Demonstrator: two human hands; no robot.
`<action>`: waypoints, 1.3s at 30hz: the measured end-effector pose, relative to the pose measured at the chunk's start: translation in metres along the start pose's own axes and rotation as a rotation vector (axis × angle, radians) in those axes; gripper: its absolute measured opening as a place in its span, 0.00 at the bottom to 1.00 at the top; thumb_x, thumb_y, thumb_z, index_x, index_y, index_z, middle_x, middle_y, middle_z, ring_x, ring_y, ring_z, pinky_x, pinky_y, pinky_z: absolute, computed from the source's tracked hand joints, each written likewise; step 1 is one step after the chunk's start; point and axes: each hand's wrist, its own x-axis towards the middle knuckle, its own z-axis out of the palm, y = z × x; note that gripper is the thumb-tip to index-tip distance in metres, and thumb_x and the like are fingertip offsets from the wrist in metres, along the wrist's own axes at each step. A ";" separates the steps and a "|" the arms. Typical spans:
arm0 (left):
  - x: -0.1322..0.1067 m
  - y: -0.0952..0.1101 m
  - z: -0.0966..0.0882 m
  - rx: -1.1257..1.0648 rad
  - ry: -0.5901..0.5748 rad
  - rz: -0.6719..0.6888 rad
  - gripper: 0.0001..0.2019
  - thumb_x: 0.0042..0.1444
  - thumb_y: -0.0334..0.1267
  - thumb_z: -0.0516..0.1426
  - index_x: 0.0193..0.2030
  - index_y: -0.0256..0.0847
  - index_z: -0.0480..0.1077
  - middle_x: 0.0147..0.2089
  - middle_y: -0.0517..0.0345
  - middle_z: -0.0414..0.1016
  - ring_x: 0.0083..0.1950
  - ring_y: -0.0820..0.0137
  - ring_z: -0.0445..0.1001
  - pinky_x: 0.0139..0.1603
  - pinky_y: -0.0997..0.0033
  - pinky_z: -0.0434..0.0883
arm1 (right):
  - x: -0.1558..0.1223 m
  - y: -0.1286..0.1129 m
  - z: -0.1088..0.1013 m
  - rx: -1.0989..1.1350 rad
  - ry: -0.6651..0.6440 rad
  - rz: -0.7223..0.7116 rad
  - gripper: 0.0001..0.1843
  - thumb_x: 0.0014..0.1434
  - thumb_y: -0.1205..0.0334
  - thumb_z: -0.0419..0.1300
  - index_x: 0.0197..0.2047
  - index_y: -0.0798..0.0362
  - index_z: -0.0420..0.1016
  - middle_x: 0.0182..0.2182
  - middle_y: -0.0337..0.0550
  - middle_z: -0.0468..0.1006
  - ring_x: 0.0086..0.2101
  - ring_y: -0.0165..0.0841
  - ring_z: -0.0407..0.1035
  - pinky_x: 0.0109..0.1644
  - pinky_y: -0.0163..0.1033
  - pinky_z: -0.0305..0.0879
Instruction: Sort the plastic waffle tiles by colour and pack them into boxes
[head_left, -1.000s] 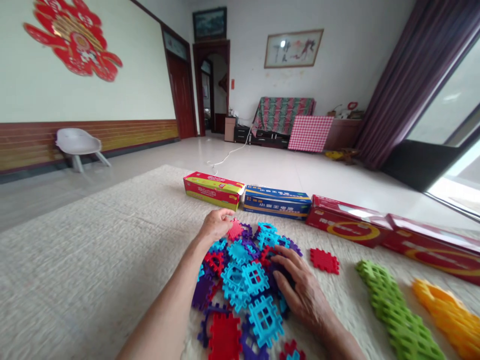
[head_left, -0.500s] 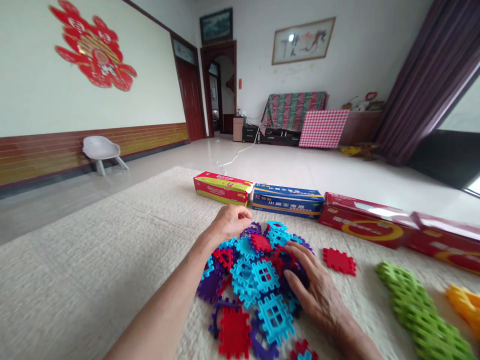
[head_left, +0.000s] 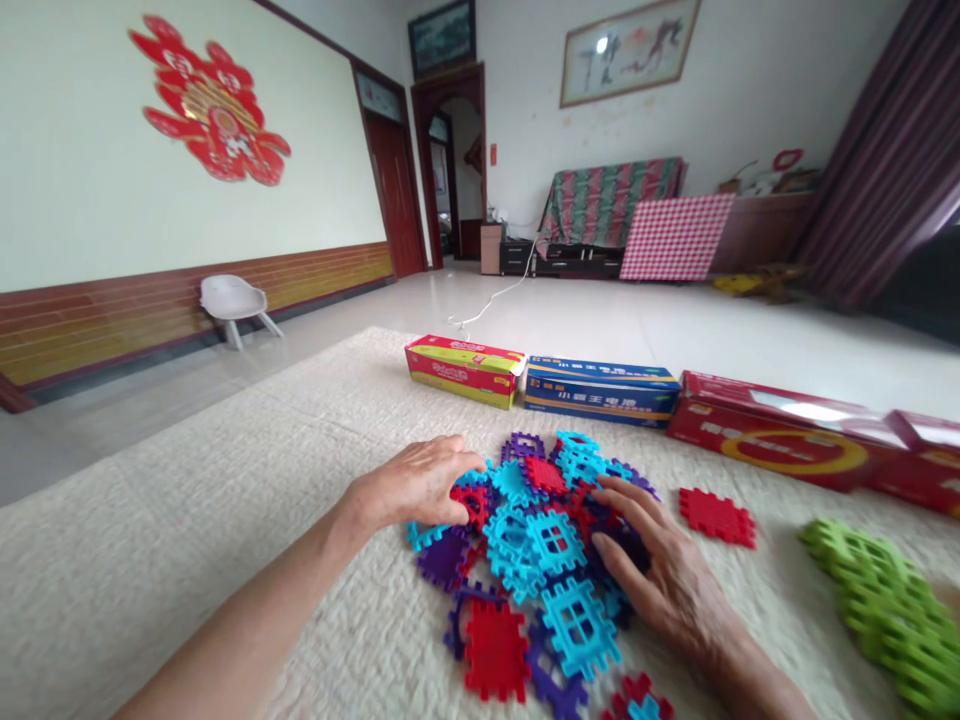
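two hands: both are held low over one pile of interlocking plastic tiles [head_left: 517, 556], which is heaped on the cream rug [head_left: 262, 480].
left hand [head_left: 421, 484]: placed at the pile's left edge, thumb and fingertips spread apart; a red openwork tile [head_left: 475, 496] is seen beside the thumb, but whether it is touched cannot be told.
right hand [head_left: 669, 572]: laid along the pile's right side, fingers spread, thumb parted from them; tiles are partly hidden beneath.
pile colours: cyan, red and purple are mixed; a solid red tile [head_left: 496, 650] is set at the near edge, and a smaller-looking red tile [head_left: 544, 476] is laid on top farther back.
right of the pile: a loose red tile [head_left: 718, 516] is left apart, near a green tile stack [head_left: 881, 605].
behind: a red-and-yellow box [head_left: 465, 372], a blue battery box [head_left: 602, 392] and dark red boxes [head_left: 772, 432] are lined up.
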 end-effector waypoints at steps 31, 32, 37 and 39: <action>0.023 0.009 0.004 -0.275 -0.034 0.160 0.12 0.50 0.39 0.56 0.41 0.43 0.76 0.27 0.61 0.73 0.27 0.74 0.67 0.31 0.74 0.63 | 0.001 0.001 0.000 0.019 0.015 0.014 0.19 0.62 0.50 0.54 0.52 0.48 0.71 0.57 0.49 0.69 0.54 0.44 0.67 0.58 0.53 0.66; 0.021 0.007 0.003 -0.314 -0.053 0.152 0.11 0.51 0.38 0.55 0.39 0.43 0.76 0.26 0.62 0.73 0.26 0.74 0.67 0.30 0.75 0.62 | 0.001 0.001 0.000 0.020 0.016 0.014 0.19 0.61 0.50 0.54 0.52 0.48 0.71 0.57 0.49 0.70 0.54 0.44 0.67 0.57 0.53 0.66; 0.018 0.003 -0.002 -0.430 -0.082 0.124 0.11 0.52 0.36 0.54 0.37 0.42 0.78 0.26 0.62 0.75 0.25 0.75 0.68 0.28 0.76 0.62 | 0.003 0.001 0.001 0.029 0.021 0.015 0.18 0.61 0.51 0.54 0.52 0.48 0.71 0.57 0.49 0.70 0.54 0.44 0.68 0.57 0.54 0.67; 0.018 0.002 -0.005 -0.418 -0.036 0.116 0.11 0.53 0.36 0.54 0.37 0.42 0.78 0.29 0.61 0.76 0.27 0.75 0.70 0.30 0.76 0.64 | 0.003 0.001 0.001 0.030 0.025 0.018 0.18 0.61 0.51 0.54 0.51 0.48 0.72 0.56 0.50 0.70 0.53 0.44 0.68 0.57 0.54 0.67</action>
